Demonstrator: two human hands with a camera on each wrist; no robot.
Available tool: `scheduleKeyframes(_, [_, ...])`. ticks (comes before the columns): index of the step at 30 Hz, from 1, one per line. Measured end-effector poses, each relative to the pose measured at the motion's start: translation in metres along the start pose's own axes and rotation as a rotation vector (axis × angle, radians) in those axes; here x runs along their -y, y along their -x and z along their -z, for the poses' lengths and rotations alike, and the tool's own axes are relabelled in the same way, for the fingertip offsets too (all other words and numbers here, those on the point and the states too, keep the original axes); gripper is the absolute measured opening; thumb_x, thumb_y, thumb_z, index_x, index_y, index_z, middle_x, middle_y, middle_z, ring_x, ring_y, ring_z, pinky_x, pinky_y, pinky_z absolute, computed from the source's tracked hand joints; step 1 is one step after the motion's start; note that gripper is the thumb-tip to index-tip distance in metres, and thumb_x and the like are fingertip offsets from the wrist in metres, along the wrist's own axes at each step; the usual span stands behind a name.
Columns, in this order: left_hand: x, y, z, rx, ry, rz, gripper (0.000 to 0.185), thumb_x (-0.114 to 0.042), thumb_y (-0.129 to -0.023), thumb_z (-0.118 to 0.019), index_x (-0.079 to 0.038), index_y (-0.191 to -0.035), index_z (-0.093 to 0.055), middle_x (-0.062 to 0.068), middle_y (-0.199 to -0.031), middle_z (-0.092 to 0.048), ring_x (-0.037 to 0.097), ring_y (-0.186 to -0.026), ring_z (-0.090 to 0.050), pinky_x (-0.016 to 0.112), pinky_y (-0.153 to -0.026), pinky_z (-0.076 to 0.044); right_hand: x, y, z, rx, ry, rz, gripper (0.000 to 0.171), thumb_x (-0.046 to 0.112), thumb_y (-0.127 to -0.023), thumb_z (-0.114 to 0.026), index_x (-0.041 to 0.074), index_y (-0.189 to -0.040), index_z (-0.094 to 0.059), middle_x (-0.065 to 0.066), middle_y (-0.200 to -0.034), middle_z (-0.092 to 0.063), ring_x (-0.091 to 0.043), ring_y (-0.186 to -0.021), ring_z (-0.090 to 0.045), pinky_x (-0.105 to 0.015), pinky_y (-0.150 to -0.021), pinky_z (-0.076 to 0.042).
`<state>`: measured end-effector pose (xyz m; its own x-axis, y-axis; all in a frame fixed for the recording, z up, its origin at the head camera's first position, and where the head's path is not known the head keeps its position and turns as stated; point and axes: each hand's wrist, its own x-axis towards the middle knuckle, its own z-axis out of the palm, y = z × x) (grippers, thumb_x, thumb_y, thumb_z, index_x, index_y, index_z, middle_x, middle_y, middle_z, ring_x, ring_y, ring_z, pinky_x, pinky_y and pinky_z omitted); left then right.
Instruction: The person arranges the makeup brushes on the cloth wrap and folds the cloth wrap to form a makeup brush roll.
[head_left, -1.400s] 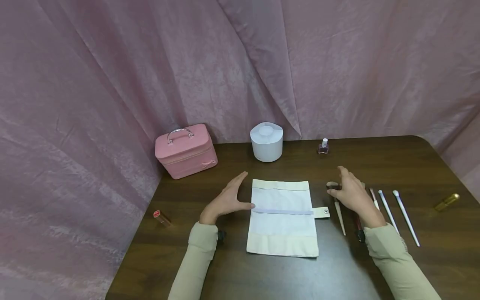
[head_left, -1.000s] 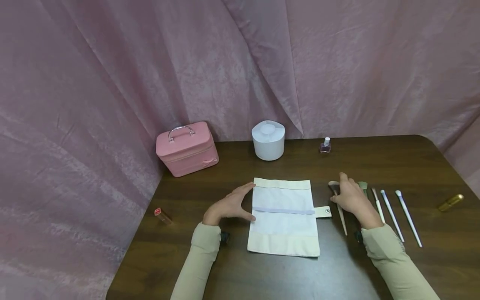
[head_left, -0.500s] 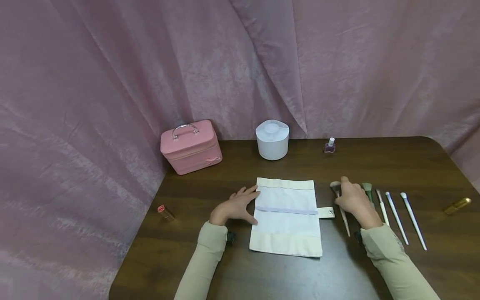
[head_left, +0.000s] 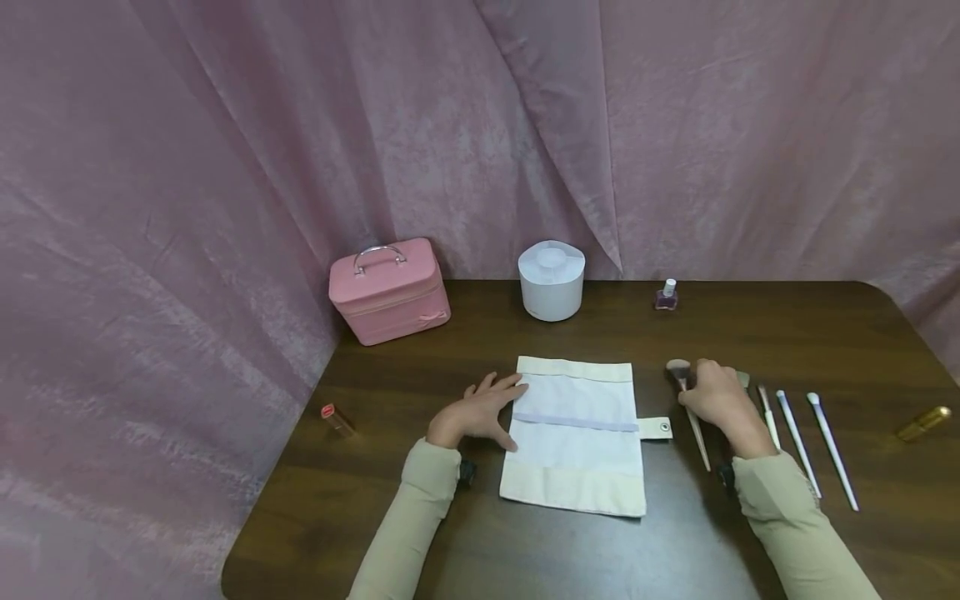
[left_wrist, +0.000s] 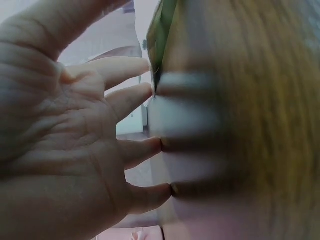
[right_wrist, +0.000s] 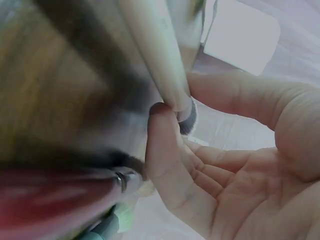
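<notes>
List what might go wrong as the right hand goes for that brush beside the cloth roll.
1. The right hand touches the cream-handled brush with a finger near its head; the grip is not closed, so the brush may roll or slip.
2. Other brushes lie close by: the white brush and its neighbours could get knocked out of line.
3. The left hand only rests on the edge of the cloth roll, which may shift or bunch.

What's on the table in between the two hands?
The cream fabric pouch lies flat between the left hand and the right hand, with its snap tab pointing toward the big brush. The head view shows this.
</notes>
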<state>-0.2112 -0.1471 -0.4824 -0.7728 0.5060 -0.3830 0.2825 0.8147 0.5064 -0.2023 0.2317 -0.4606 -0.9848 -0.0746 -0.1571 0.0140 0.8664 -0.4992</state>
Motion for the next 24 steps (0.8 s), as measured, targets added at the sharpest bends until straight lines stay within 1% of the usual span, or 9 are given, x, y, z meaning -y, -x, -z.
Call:
scheduleKeyframes(3, [0.000,0.000,0.000,-0.002,0.004,0.003,0.104,-0.027,-0.077,-0.091,-0.020,-0.161,-0.031,-0.002,-0.169,-0.014,0.034,-0.154,0.001,0.063,-0.118,-0.005,0.000,0.000,0.004,-0.045,-0.007,0.027,0.023,0.008,-0.083,-0.066,-0.012,-0.095,-0.064,-0.028,-0.089,-0.063,-0.042,-0.079,-0.058,-0.052,-0.065,-0.049])
scheduleKeyframes(6, [-0.001,-0.001,0.001,-0.002,0.001,0.007,0.105,-0.026,-0.076,-0.092,-0.020,-0.161,-0.031,-0.002,-0.169,-0.014,0.034,-0.154,0.001,0.063,-0.117,-0.006,-0.001,0.000,0.007,-0.084,-0.031,0.036,0.021,0.011,-0.082,-0.067,-0.009,-0.090,-0.066,-0.023,-0.083,-0.064,-0.041,-0.076,-0.057,-0.052,-0.064,-0.047])
scheduleKeyframes(8, [-0.002,-0.002,0.002,-0.003,-0.007,0.013,0.105,-0.025,-0.075,-0.092,-0.020,-0.161,-0.031,-0.002,-0.169,-0.014,0.034,-0.154,-0.001,0.064,-0.117,-0.007,-0.001,-0.001,0.007,-0.106,-0.051,0.033,0.025,0.012,-0.083,-0.068,-0.011,-0.093,-0.067,-0.023,-0.084,-0.065,-0.043,-0.077,-0.058,-0.053,-0.066,-0.048])
scheduleKeyframes(12, [-0.003,-0.003,0.003,-0.012,-0.029,0.020,0.106,-0.025,-0.074,-0.093,-0.019,-0.160,-0.032,0.000,-0.168,-0.016,0.035,-0.154,-0.004,0.065,-0.116,-0.009,-0.001,-0.004,0.008,-0.144,-0.092,0.017,0.038,0.015,-0.085,-0.070,-0.016,-0.106,-0.063,-0.028,-0.095,-0.069,-0.048,-0.087,-0.062,-0.055,-0.071,-0.049])
scheduleKeyframes(14, [-0.004,-0.002,0.003,-0.013,-0.032,0.019,0.106,-0.025,-0.074,-0.093,-0.019,-0.161,-0.031,0.000,-0.168,-0.017,0.036,-0.154,-0.004,0.066,-0.116,-0.010,-0.001,-0.006,0.008,-0.157,-0.127,0.011,0.039,0.015,-0.086,-0.069,-0.017,-0.108,-0.062,-0.028,-0.097,-0.070,-0.044,-0.084,-0.066,-0.050,-0.069,-0.051])
scheduleKeyframes(16, [-0.004,-0.002,0.003,-0.014,-0.031,0.015,0.107,-0.026,-0.075,-0.093,-0.018,-0.161,-0.030,0.001,-0.168,-0.017,0.036,-0.154,-0.004,0.066,-0.116,-0.010,0.001,-0.008,0.009,-0.163,-0.189,0.003,0.038,0.014,-0.087,-0.068,-0.017,-0.109,-0.060,-0.029,-0.097,-0.070,-0.036,-0.075,-0.069,-0.044,-0.065,-0.054])
scheduleKeyframes(19, [-0.003,-0.002,0.003,-0.011,-0.024,0.008,0.107,-0.026,-0.075,-0.092,-0.018,-0.161,-0.029,0.001,-0.168,-0.016,0.036,-0.154,-0.003,0.066,-0.116,-0.009,0.005,-0.011,0.010,-0.161,-0.294,-0.013,0.038,0.012,-0.090,-0.064,-0.018,-0.112,-0.057,-0.032,-0.100,-0.069,-0.026,-0.064,-0.070,-0.037,-0.058,-0.058])
scheduleKeyframes(21, [-0.003,-0.002,0.002,-0.013,-0.025,0.004,0.107,-0.027,-0.076,-0.092,-0.017,-0.161,-0.029,0.001,-0.168,-0.016,0.036,-0.154,-0.003,0.066,-0.116,-0.009,0.008,-0.012,0.010,-0.162,-0.355,-0.027,0.039,0.012,-0.091,-0.063,-0.019,-0.115,-0.056,-0.035,-0.105,-0.067,-0.024,-0.064,-0.071,-0.037,-0.058,-0.059])
scheduleKeyframes(24, [-0.002,-0.002,0.002,-0.017,-0.031,0.003,0.106,-0.028,-0.076,-0.091,-0.018,-0.161,-0.028,0.000,-0.168,-0.016,0.036,-0.154,-0.004,0.066,-0.116,-0.009,0.014,-0.014,0.010,-0.167,-0.413,-0.046,0.044,0.013,-0.093,-0.060,-0.018,-0.122,-0.053,-0.036,-0.113,-0.065,-0.022,-0.070,-0.071,-0.039,-0.064,-0.060])
